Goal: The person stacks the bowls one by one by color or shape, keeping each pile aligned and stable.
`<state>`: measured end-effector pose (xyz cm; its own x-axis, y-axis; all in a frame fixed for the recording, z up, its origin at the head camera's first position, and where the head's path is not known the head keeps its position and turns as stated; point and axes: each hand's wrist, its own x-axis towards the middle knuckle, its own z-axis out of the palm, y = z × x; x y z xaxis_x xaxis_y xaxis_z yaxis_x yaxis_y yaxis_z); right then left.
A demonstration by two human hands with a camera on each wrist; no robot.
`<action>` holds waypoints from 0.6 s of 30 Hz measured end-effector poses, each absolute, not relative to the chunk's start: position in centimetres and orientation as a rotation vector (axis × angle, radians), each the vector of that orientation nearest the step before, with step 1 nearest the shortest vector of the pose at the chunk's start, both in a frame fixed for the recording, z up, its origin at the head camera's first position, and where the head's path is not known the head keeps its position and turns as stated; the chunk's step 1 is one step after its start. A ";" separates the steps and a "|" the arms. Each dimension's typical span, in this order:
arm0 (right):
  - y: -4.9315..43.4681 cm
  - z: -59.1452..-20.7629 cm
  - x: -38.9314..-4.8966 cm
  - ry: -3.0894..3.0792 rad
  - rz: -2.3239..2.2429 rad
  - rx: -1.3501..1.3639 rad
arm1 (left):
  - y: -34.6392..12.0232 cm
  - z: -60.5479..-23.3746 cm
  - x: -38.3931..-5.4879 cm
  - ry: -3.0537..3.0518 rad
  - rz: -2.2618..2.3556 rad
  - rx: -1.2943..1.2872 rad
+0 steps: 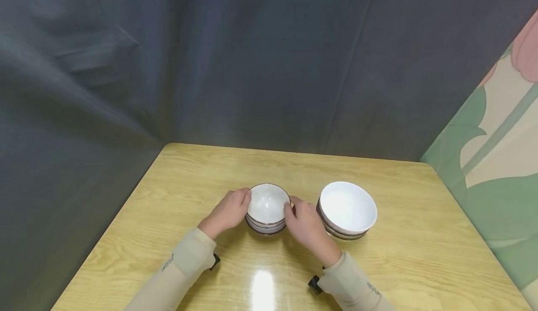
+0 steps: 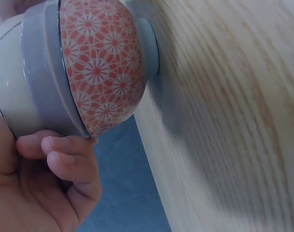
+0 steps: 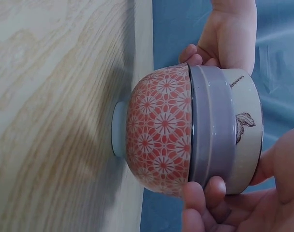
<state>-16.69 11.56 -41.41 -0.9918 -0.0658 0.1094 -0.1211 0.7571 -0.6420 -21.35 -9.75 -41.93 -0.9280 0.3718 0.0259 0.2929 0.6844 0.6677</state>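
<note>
A stack of three bowls sits between my two hands near the middle of the wooden table (image 1: 189, 175). Its top is a cream bowl (image 1: 266, 203) with a dark rim and, in the right wrist view, a brown leaf drawing. Under that comes a grey-lavender bowl (image 3: 212, 125), and lowest a red bowl (image 3: 159, 125) with white flower patterns and a pale foot. From the left side my left hand (image 1: 229, 210) grips the stack, thumb at the top rim. My right hand (image 1: 307, 222) holds the opposite side, its fingertips at the grey and red bowls.
Just right of my right hand stands a second stack, topped by a larger white bowl (image 1: 349, 208) over darker-rimmed ones. Dark cloth (image 1: 269, 68) hangs behind and left of the table. A flower-patterned cloth (image 1: 496, 161) borders the right side.
</note>
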 end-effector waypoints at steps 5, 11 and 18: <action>11.5 -41.5 -16.9 -2.917 1.048 0.120 | -10.0 -42.1 -21.6 2.741 1.092 0.517; 11.6 -41.8 -16.9 -2.923 1.042 0.121 | -10.4 -42.3 -21.3 2.715 1.133 0.484; 11.7 -41.0 -16.2 -2.933 1.094 0.141 | -11.5 -41.2 -20.6 2.833 1.023 0.465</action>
